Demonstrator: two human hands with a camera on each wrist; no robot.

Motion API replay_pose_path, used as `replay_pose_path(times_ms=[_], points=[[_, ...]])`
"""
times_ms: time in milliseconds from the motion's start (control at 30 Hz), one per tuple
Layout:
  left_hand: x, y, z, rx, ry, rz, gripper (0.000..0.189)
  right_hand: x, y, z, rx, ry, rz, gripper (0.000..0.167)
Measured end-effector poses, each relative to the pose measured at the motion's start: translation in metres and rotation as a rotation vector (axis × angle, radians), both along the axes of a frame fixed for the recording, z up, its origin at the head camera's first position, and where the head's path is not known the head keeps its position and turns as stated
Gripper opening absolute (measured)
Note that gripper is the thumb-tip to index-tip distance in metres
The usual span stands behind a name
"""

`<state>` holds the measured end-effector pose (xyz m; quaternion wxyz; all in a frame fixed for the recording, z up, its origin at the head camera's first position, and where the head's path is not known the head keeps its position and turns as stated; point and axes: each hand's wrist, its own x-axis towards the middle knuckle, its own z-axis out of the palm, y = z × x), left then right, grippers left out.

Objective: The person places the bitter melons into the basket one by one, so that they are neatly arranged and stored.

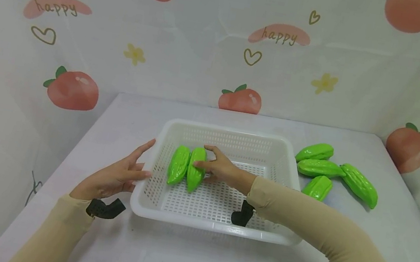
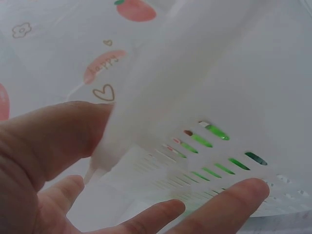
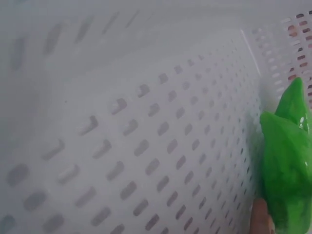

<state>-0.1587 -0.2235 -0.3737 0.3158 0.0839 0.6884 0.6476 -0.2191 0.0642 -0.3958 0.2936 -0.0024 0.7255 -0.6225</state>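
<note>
Two bright green, ridged bitter melons lie side by side in the left part of a white perforated plastic basket (image 1: 215, 227). My right hand (image 1: 222, 168) reaches in and grips the right-hand bitter melon (image 1: 194, 181), its thumb across the top. The left-hand bitter melon (image 1: 178, 165) lies close against it; in the right wrist view the gripped melon (image 3: 287, 165) has a fingertip (image 3: 261, 217) beside it. My left hand (image 1: 114, 177) holds the basket's left rim, thumb over the edge. In the left wrist view its fingers (image 2: 229, 204) spread along the outer wall (image 2: 234, 87).
Several more bitter melons (image 1: 320, 168) lie loose on the white table (image 1: 180, 260), to the right of the basket. A fruit-printed cloth (image 1: 189, 53) hangs behind and at both sides. Black straps and mounts (image 1: 107, 209) sit at the wrists.
</note>
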Motion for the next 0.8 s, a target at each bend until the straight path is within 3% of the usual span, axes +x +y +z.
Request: replay_pose_path(times_ms=[433, 800], points=[[0.000, 0.001, 0.001, -0.015, 0.002, 0.000, 0.091, -0.004, 0.018, 0.010, 0.092, 0.051, 0.006, 0.069], [0.000, 0.001, 0.001, -0.005, 0.009, -0.001, 0.091, -0.005, 0.038, 0.038, 0.118, 0.079, 0.040, 0.060]])
